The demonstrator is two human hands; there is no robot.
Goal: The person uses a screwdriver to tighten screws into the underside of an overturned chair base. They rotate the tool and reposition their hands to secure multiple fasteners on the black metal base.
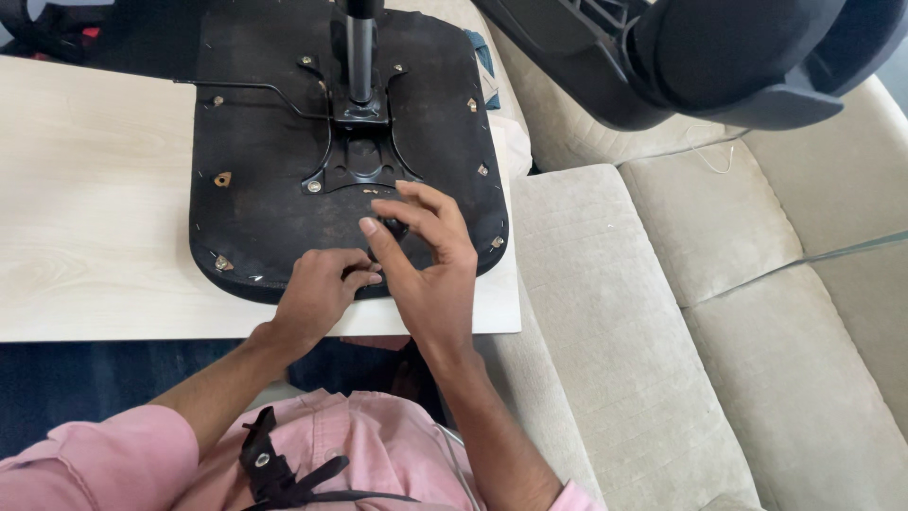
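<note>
An upside-down black chair seat (pixel 255 208) lies on a pale wooden table (pixel 85 218). A black metal bracket (pixel 362 161) with a chrome post (pixel 359 57) is fixed at its middle. My right hand (pixel 426 255) hovers over the seat's near edge, fingers curled around a small black knob (pixel 393 227). My left hand (pixel 320 289) rests beside it on the seat's front rim, fingers bent and pinching something small and dark that I cannot make out.
Brass threaded inserts (pixel 222 179) dot the seat's underside. A thin metal rod (pixel 255 88) runs left from the bracket. A beige sofa (pixel 681 312) fills the right side. A black chair backrest (pixel 719 57) leans over the sofa at the top right.
</note>
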